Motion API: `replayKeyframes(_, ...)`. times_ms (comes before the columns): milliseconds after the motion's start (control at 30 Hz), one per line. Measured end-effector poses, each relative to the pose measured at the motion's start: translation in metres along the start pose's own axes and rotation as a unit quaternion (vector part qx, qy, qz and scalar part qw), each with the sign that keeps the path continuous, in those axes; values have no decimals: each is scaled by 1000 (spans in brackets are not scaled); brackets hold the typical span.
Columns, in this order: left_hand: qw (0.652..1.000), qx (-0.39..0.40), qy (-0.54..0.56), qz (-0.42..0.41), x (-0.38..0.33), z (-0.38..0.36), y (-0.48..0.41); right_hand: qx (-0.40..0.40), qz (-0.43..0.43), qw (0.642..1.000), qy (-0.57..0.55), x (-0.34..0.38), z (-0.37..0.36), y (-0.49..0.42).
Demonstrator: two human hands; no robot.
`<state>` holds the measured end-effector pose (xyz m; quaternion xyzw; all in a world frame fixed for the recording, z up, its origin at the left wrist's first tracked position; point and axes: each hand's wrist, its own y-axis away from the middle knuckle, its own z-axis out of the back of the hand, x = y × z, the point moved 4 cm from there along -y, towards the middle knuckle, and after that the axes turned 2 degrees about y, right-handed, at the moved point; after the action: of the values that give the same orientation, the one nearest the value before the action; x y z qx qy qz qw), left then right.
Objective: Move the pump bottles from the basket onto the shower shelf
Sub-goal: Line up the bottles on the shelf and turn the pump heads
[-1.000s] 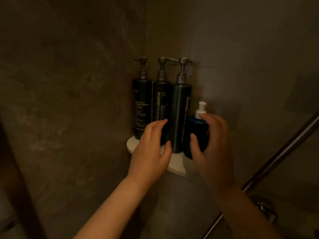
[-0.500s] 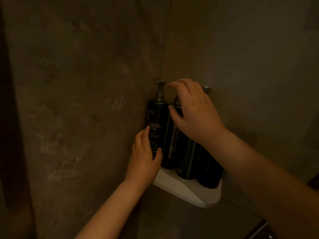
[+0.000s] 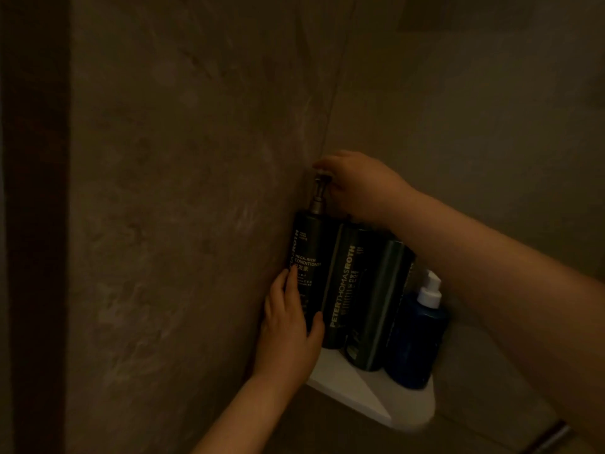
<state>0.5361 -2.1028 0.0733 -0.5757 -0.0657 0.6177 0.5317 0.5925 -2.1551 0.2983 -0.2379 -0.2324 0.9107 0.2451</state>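
Left hand (image 3: 288, 326) wraps the conditioner bottle (image 3: 309, 267); right hand (image 3: 357, 185) pinches its pump. Turn the nozzle gently, base planted in the shower shelf (image 3: 376, 398) back corner.

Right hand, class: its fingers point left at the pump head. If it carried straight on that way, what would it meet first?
Beyond the pump head under the right hand, probably the left wall; depth is hard to judge.
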Motion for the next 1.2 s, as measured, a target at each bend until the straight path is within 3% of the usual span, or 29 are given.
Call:
replayKeyframes(567,1000,0,10,6,-5,4,4,21,-1,999,-50,-9,6,-8)
replayKeyframes(1000,998,-9,56,29,-4,13,13,33,56,981,-183,-12,16,1)
replayKeyframes(1200,990,3,131,49,-1,13,16,53,58,963,-258,-12,20,4)
